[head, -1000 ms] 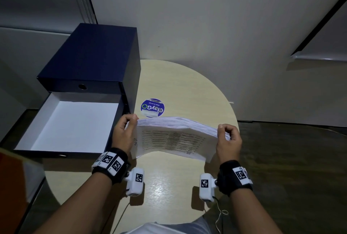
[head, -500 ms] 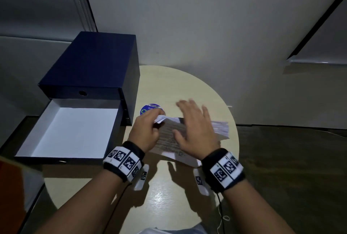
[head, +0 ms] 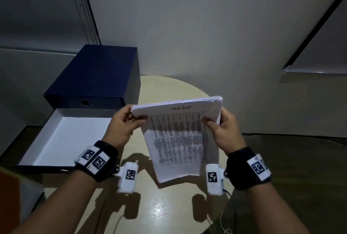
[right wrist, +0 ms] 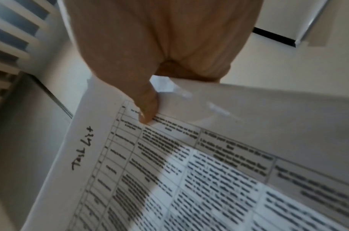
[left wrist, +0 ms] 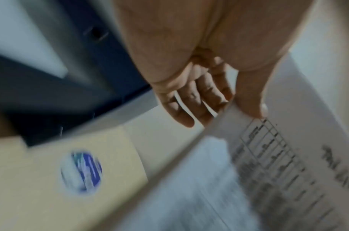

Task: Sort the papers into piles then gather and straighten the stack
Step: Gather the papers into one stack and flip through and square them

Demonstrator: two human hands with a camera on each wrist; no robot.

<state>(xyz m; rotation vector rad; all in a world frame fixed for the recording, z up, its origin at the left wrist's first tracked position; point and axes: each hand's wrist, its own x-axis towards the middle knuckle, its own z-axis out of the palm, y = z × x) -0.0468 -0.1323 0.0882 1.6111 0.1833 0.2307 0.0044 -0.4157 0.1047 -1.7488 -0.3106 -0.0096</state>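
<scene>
A stack of white printed papers (head: 180,136), a table headed with handwriting on top, is held upright above the round table (head: 165,91), its long side now vertical. My left hand (head: 129,119) pinches the stack's upper left corner, thumb on the front sheet. My right hand (head: 216,121) grips the upper right corner, thumb on the printed table (right wrist: 147,115). In the left wrist view the fingers (left wrist: 191,101) curl behind the papers (left wrist: 268,156). The stack's lower edge hangs just above the tabletop.
A dark blue box (head: 97,76) stands at the table's left, its white-lined open tray (head: 62,138) in front of it. A round blue-and-white sticker (left wrist: 80,171) lies on the tabletop behind the papers. A wall rises just past the table.
The stack lay flat with my right hand spread over it; both hands have since lifted it and turned it upright, gripping its top corners.
</scene>
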